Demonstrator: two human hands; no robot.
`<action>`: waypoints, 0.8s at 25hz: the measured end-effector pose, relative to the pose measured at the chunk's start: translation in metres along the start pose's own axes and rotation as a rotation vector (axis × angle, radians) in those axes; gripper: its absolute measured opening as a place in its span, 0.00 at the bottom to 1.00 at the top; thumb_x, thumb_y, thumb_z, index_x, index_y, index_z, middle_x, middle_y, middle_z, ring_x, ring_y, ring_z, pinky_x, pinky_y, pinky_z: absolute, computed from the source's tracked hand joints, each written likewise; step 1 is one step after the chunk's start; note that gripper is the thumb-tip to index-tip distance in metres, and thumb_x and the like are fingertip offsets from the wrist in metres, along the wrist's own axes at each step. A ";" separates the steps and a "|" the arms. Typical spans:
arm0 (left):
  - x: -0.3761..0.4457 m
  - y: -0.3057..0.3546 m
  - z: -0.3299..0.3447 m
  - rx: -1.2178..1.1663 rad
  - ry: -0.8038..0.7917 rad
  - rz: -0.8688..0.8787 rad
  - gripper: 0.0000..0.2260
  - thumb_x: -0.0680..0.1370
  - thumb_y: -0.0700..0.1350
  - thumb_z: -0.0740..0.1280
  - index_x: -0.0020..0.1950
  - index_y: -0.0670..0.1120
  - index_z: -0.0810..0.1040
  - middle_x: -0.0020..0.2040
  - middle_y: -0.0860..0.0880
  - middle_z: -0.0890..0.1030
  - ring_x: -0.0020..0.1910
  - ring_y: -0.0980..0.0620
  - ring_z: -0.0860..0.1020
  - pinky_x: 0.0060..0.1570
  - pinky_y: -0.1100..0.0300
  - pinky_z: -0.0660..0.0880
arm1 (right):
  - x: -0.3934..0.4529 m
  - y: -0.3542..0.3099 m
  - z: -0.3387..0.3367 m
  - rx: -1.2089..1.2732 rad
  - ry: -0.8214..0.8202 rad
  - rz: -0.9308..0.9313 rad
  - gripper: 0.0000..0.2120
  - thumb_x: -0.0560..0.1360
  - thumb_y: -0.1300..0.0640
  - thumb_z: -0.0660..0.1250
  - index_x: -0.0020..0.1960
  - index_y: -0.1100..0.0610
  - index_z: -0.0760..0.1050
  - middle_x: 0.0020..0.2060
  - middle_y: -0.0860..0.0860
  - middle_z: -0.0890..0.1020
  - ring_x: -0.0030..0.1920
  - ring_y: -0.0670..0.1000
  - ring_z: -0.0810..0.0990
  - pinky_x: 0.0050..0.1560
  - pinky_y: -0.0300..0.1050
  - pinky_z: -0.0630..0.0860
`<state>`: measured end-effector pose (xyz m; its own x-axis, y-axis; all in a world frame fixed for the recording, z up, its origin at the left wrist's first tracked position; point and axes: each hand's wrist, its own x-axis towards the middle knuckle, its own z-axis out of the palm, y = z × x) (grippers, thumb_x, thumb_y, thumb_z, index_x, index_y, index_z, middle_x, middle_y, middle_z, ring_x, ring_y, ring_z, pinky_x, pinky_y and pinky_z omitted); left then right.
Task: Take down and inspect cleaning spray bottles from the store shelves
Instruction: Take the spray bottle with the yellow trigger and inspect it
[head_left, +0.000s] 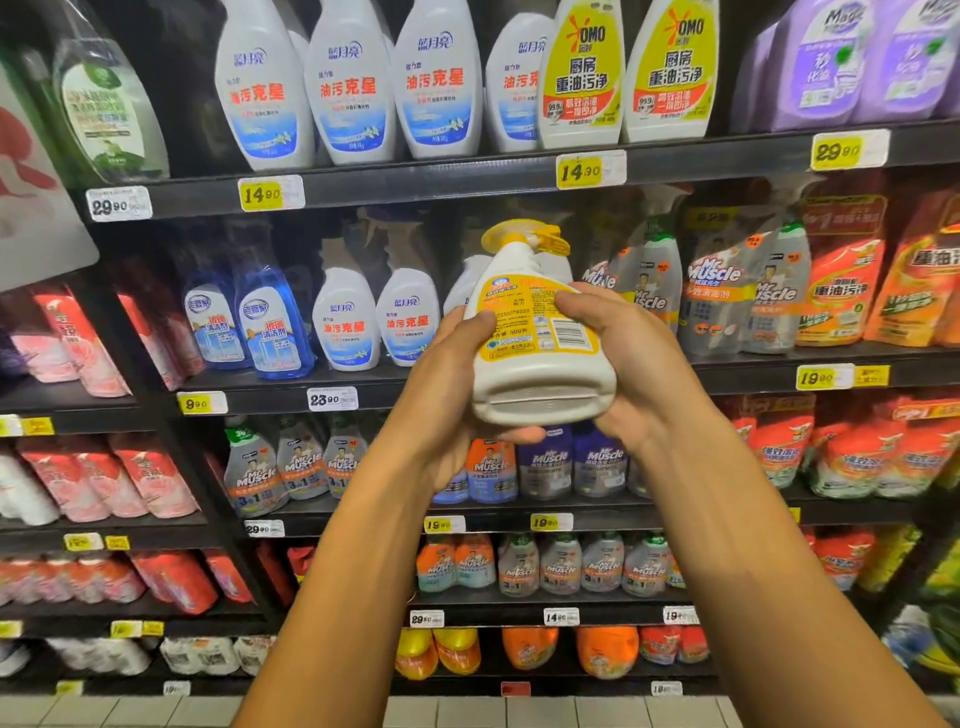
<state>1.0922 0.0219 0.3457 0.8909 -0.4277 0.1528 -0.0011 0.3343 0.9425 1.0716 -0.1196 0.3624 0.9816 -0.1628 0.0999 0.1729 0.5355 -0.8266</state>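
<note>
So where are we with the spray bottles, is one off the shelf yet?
Done: one white spray bottle with a yellow trigger is off the shelf. In hand: the left hand and right hand both grip it, tilted base toward the camera, back label and barcode facing up. Left: the other spray bottles stand on the shelf.

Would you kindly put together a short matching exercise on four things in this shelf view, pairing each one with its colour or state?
Things:
1. spray bottle
2. left hand
3. glass cleaner bottles
4. 23.90 price tag

Colour or state:
A. white tag on the shelf edge
B. blue, standing on the shelf
C. white with a yellow label, held off the shelf
D. gripping the bottle's left side

Pairs: 1-C, 2-D, 3-B, 4-A
</note>
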 end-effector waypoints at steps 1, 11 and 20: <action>0.001 -0.001 0.000 0.003 0.005 -0.004 0.10 0.83 0.50 0.59 0.62 0.52 0.73 0.46 0.48 0.86 0.39 0.47 0.85 0.25 0.54 0.79 | 0.000 0.000 0.000 -0.014 0.003 -0.001 0.16 0.79 0.65 0.62 0.67 0.65 0.70 0.53 0.64 0.82 0.43 0.58 0.84 0.42 0.52 0.82; 0.002 -0.041 -0.002 0.161 0.019 0.081 0.22 0.81 0.52 0.64 0.72 0.64 0.61 0.65 0.56 0.78 0.58 0.57 0.81 0.53 0.55 0.80 | 0.003 0.022 -0.008 -0.470 0.084 -0.407 0.24 0.79 0.64 0.65 0.72 0.51 0.66 0.62 0.50 0.78 0.55 0.46 0.82 0.49 0.39 0.81; 0.009 -0.078 -0.026 -0.488 -0.055 0.055 0.22 0.78 0.47 0.62 0.72 0.46 0.70 0.62 0.41 0.78 0.51 0.45 0.81 0.39 0.51 0.79 | 0.016 0.012 -0.033 -0.481 -0.165 -0.335 0.13 0.82 0.63 0.61 0.64 0.51 0.74 0.62 0.49 0.79 0.57 0.48 0.82 0.50 0.41 0.81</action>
<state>1.1116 0.0141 0.2659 0.8703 -0.4377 0.2258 0.1773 0.7061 0.6856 1.0870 -0.1436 0.3357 0.8865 -0.1065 0.4503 0.4560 0.0362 -0.8892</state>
